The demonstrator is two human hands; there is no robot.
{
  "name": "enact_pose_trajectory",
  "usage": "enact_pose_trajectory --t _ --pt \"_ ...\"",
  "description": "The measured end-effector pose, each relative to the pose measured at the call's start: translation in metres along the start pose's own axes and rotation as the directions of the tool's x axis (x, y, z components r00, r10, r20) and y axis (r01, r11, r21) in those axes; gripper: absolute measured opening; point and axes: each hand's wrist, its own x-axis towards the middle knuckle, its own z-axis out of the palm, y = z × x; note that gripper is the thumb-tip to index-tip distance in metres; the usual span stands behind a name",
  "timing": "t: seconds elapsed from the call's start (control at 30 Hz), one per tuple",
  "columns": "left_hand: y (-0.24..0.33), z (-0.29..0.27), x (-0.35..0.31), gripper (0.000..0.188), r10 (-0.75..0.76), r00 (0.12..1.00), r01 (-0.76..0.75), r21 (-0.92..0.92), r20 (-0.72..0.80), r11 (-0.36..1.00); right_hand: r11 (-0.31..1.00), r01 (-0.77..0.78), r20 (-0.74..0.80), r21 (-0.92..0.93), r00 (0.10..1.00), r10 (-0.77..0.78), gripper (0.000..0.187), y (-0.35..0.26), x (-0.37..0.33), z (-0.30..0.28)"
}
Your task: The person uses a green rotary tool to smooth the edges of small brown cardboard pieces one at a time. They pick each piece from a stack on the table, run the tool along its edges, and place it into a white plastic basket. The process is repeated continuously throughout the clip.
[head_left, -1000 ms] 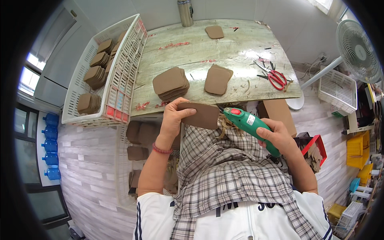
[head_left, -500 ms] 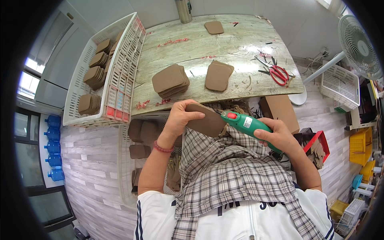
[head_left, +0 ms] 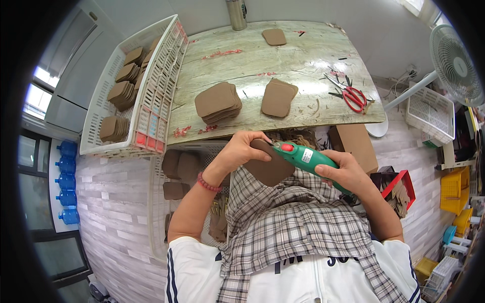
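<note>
My left hand [head_left: 246, 151] pinches a flat brown rounded-corner piece [head_left: 273, 170] by its upper left part, thumb on top, above my lap. Closed around a green handheld electric cutter [head_left: 306, 157] with a red button is my right hand [head_left: 344, 171]. The cutter's head meets the upper edge of the piece, close to my left fingertips; the exact contact is too small to tell. On the table beyond lie a thick stack of brown pieces [head_left: 216, 102] and a smaller stack [head_left: 277, 98].
Red-handled scissors [head_left: 353, 98] and dark scraps lie on the table [head_left: 202, 70]. A single brown piece [head_left: 274, 37] sits at its far side. At left stands a white crate [head_left: 151, 96] with stacked pieces. A red-rimmed bin [head_left: 407, 188] holds offcuts; a fan [head_left: 457, 65] stands right.
The brown piece has turned in my left hand and sits lower and further right. The cutter's head has shifted left along its edge, from the right side to the upper edge.
</note>
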Motion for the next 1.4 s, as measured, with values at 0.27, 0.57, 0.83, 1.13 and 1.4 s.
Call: enact_pose_trajectory --t 0.27,0.57,0.83,1.13,1.4 --pt "-0.013 -0.029 0.009 0.075 0.196 0.960 -0.204 -0.017 -0.200 0.979 0.992 0.066 -0.056 0.106 0.997 -0.061 0.033 0.005 0.017 0.007" --pt "-0.015 -0.159 0.051 0.049 0.535 0.503 0.016 0.626 -0.679 0.780 0.976 0.130 -0.260 0.177 0.962 -0.081 0.030 0.032 0.002 -0.018" --pt "-0.033 0.000 0.130 0.057 0.692 0.654 0.167 0.950 -0.307 0.264 0.981 0.096 -0.387 0.170 0.922 -0.023 0.031 0.061 -0.011 -0.029" --pt "-0.076 0.018 0.174 0.060 0.630 0.516 0.206 0.798 -0.580 0.566 0.975 0.134 -0.427 0.180 0.903 -0.045 0.032 0.079 -0.016 -0.039" --pt "-0.068 0.020 0.172 0.023 0.380 0.514 -0.388 0.187 -0.769 0.902 0.979 0.151 -0.433 0.137 0.898 -0.078 0.031 0.079 -0.006 -0.037"
